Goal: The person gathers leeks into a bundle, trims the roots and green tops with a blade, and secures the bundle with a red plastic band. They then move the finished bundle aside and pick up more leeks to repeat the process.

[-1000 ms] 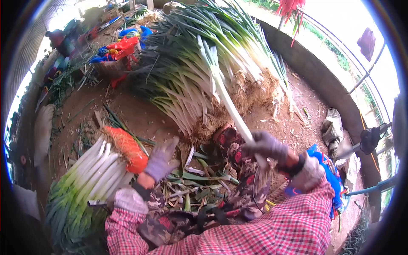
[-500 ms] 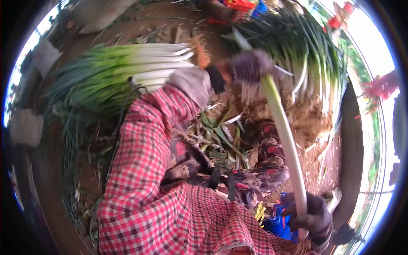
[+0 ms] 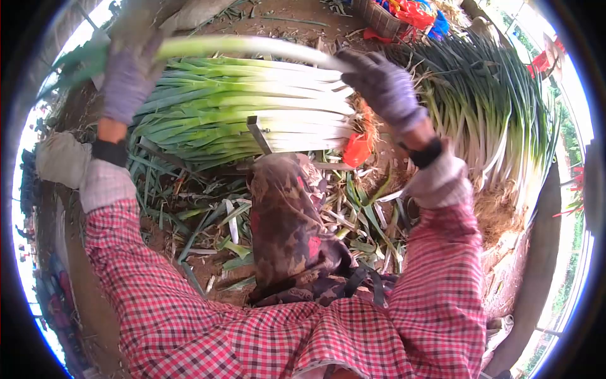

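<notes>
A single leek (image 3: 246, 45) is stretched sideways between my hands, its white end to the right and its green leaves to the left. My left hand (image 3: 131, 79), in a grey-purple glove and somewhat blurred, is closed around the green part. At the white end, my right hand (image 3: 386, 88), gloved too, has its fingers round the leek's tip. Just beneath lies a pile of cleaned leeks (image 3: 252, 114), white ends to the right. Orange-red material (image 3: 358, 145) sits by those ends.
Untrimmed leeks (image 3: 486, 107) with brown roots lie in a heap at the right. A basket (image 3: 382, 20) with red and blue material stands at the back. Leaf scraps (image 3: 363, 215) litter the ground around my knee (image 3: 293, 221). A metal bar (image 3: 259, 134) sticks up before the pile.
The leek has swung from upright at my right to level above the cleaned pile. My left hand has moved left, and my right hand has risen from low right.
</notes>
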`<action>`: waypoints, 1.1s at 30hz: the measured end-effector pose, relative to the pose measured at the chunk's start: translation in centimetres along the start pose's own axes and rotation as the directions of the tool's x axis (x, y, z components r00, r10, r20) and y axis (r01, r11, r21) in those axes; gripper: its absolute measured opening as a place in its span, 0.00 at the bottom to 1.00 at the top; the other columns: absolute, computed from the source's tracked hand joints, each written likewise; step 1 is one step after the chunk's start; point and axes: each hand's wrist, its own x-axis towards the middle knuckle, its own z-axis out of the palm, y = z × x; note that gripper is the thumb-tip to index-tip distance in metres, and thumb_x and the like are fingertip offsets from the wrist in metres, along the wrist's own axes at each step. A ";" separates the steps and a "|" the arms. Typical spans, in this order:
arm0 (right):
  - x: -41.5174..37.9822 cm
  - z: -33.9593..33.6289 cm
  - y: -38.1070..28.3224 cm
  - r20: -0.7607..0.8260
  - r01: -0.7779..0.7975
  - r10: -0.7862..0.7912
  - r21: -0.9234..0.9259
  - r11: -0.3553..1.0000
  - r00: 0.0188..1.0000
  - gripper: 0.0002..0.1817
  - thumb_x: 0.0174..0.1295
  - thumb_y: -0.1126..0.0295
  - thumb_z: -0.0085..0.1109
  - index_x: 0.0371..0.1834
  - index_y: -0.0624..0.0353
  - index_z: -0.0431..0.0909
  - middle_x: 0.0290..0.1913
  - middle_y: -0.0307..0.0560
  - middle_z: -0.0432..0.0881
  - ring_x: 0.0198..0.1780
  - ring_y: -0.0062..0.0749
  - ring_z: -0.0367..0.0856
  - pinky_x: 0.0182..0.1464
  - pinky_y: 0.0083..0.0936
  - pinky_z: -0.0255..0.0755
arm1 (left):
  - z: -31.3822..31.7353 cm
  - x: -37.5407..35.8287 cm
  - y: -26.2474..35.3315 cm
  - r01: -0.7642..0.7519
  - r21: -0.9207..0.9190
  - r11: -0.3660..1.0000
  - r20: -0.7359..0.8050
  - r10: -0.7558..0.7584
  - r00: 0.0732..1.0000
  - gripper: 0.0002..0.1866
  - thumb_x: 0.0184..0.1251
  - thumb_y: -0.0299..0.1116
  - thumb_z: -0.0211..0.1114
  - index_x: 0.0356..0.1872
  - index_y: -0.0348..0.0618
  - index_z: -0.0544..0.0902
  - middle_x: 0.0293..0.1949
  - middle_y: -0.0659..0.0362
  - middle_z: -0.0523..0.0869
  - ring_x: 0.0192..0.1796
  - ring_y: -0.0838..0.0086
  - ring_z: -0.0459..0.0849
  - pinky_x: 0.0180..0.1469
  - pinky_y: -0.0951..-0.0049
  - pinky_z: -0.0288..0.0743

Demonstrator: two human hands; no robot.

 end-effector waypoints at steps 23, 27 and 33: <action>-6.9 18.5 4.3 0.120 -0.292 0.307 -0.132 0.947 0.944 0.33 0.52 0.60 0.68 0.65 0.40 0.71 0.59 0.42 0.76 0.58 0.41 0.75 0.61 0.44 0.64 | 12.6 -5.9 15.1 0.111 -0.570 0.814 0.500 0.237 0.833 0.33 0.62 0.42 0.64 0.69 0.49 0.67 0.52 0.51 0.81 0.54 0.60 0.80 0.67 0.57 0.58; -6.8 18.5 4.1 0.100 -0.285 0.294 -0.095 0.954 0.951 0.32 0.51 0.60 0.68 0.64 0.41 0.72 0.59 0.42 0.76 0.59 0.43 0.74 0.62 0.45 0.62 | 13.5 -6.2 15.7 0.114 -0.570 0.814 0.481 0.218 0.849 0.31 0.62 0.39 0.64 0.68 0.52 0.69 0.51 0.52 0.82 0.53 0.60 0.80 0.66 0.55 0.60; -6.7 17.5 4.9 0.287 -0.255 0.289 -0.150 0.955 0.913 0.29 0.55 0.55 0.66 0.62 0.41 0.73 0.59 0.41 0.77 0.60 0.41 0.73 0.65 0.46 0.59 | 13.2 -4.9 15.6 0.227 -0.605 0.763 0.589 0.238 0.772 0.26 0.56 0.33 0.67 0.60 0.54 0.76 0.51 0.53 0.82 0.54 0.58 0.80 0.61 0.56 0.67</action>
